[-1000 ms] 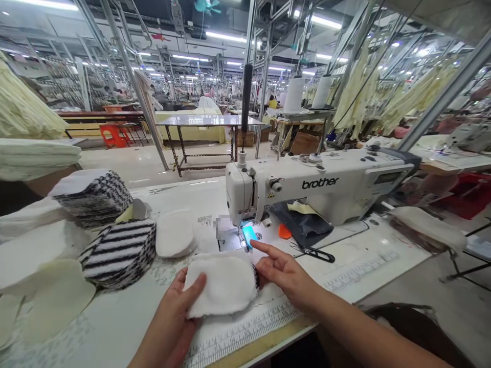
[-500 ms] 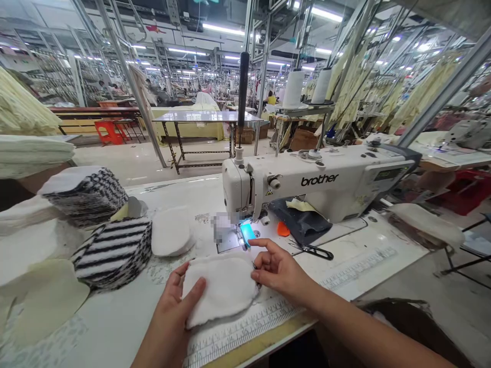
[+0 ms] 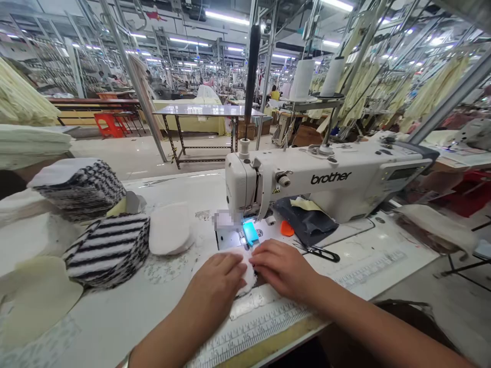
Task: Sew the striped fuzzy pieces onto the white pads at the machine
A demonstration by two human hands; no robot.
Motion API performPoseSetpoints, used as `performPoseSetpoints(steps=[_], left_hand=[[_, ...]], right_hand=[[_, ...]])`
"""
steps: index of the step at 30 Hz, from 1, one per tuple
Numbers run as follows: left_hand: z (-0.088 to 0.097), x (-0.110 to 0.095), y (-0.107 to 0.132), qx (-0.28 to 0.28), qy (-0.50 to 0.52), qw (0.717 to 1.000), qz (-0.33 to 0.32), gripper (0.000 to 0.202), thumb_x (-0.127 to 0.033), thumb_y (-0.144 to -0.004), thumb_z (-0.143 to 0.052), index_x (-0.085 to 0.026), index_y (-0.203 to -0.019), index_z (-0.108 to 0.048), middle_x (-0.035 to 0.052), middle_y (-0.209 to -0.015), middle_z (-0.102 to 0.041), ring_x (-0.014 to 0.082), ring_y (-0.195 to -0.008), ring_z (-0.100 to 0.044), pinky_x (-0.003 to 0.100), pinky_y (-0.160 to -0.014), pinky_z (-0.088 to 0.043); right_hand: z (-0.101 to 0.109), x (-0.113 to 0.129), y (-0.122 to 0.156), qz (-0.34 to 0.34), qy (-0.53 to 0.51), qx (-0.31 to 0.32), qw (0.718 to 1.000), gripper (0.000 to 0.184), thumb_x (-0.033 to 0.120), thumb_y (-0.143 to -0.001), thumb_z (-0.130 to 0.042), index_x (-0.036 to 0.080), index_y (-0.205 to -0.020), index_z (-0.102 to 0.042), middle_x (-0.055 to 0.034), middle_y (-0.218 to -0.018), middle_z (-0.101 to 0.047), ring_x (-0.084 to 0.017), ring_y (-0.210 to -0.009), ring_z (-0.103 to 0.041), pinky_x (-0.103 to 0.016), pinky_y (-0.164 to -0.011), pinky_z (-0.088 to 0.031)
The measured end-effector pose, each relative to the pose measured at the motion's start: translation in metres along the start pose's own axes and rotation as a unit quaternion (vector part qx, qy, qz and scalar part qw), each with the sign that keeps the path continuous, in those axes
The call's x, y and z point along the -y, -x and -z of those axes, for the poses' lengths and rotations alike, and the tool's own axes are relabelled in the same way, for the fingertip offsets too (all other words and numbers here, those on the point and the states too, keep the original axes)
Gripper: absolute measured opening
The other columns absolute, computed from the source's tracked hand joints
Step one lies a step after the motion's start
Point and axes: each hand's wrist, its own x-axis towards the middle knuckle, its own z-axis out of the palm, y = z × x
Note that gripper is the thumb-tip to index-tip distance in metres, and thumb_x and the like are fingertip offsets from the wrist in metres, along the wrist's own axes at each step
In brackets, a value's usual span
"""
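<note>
My left hand [image 3: 217,278] lies palm down over a white fleece piece [image 3: 248,273] on the sewing table [image 3: 161,306], fingers curled onto it so that most of the piece is hidden. My right hand [image 3: 282,268] presses on the piece's right edge, fingers bent and close together. Both hands sit just in front of the needle plate and blue presser-foot guard [image 3: 250,232] of the white Brother sewing machine [image 3: 326,179].
Left of the hands stand two stacks of black-and-white striped pieces [image 3: 109,248] [image 3: 79,186], a stack of white rounds [image 3: 171,230] and cream cut pieces [image 3: 34,294]. Black snips [image 3: 318,251], an orange tab [image 3: 286,228] and dark cloth [image 3: 307,217] lie under the machine arm. Thread cones [image 3: 303,79] stand behind.
My left hand moved from holding the fleece piece's left edge to lying on top of it. Both hands slid the piece forward toward the needle, and my right fingers folded down onto it.
</note>
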Motion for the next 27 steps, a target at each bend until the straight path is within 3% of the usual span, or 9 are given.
performPoseSetpoints(steps=[3,8,16,23,27], left_hand=[[-0.004,0.006,-0.004,0.052,-0.020,0.998,0.027,0.020,-0.017,-0.085,-0.051,-0.015,-0.104,-0.060,0.0081,-0.111,-0.063,0.0252,-0.100,-0.058,0.044,-0.085,-0.053],[-0.004,0.015,-0.003,0.063,-0.009,0.997,0.044,0.025,-0.018,-0.089,-0.044,-0.017,-0.110,-0.056,0.0073,-0.120,-0.058,0.0238,-0.109,-0.053,0.045,-0.090,-0.049],[-0.005,0.034,-0.016,0.085,0.037,0.994,0.053,0.025,-0.016,-0.088,-0.044,-0.021,-0.110,-0.055,0.0055,-0.123,-0.054,0.0212,-0.112,-0.050,0.041,-0.096,-0.046],[-0.006,0.049,-0.030,0.084,0.057,0.995,0.023,0.022,-0.019,-0.090,-0.041,-0.020,-0.108,-0.055,0.0074,-0.123,-0.052,0.0215,-0.111,-0.049,0.042,-0.095,-0.045],[-0.006,0.055,-0.035,0.088,0.057,0.994,0.027,0.023,-0.022,-0.092,-0.039,-0.020,-0.106,-0.056,0.0077,-0.118,-0.054,0.0225,-0.109,-0.050,0.043,-0.093,-0.045]], right_hand=[[-0.001,0.000,0.001,0.066,0.056,0.031,0.996,0.014,0.017,-0.088,-0.049,0.016,-0.095,-0.062,-0.0061,-0.092,-0.066,-0.017,-0.076,-0.055,-0.030,-0.064,-0.043],[-0.005,-0.006,-0.002,0.103,0.103,0.091,0.985,0.016,0.024,-0.089,-0.051,0.015,-0.098,-0.062,-0.0062,-0.089,-0.066,-0.018,-0.077,-0.054,-0.030,-0.062,-0.040],[-0.007,-0.024,-0.020,0.126,0.130,0.130,0.975,0.015,0.024,-0.090,-0.050,0.015,-0.084,-0.061,-0.0038,-0.079,-0.064,-0.016,-0.075,-0.053,-0.029,-0.067,-0.040],[-0.007,-0.036,-0.027,0.118,0.170,0.134,0.969,0.021,0.026,-0.093,-0.043,0.016,-0.093,-0.061,-0.0051,-0.075,-0.061,-0.017,-0.071,-0.053,-0.030,-0.065,-0.041],[-0.009,-0.040,-0.028,0.103,0.182,0.140,0.968,0.022,0.029,-0.094,-0.043,0.016,-0.098,-0.061,-0.0065,-0.080,-0.061,-0.019,-0.079,-0.056,-0.030,-0.068,-0.044]])
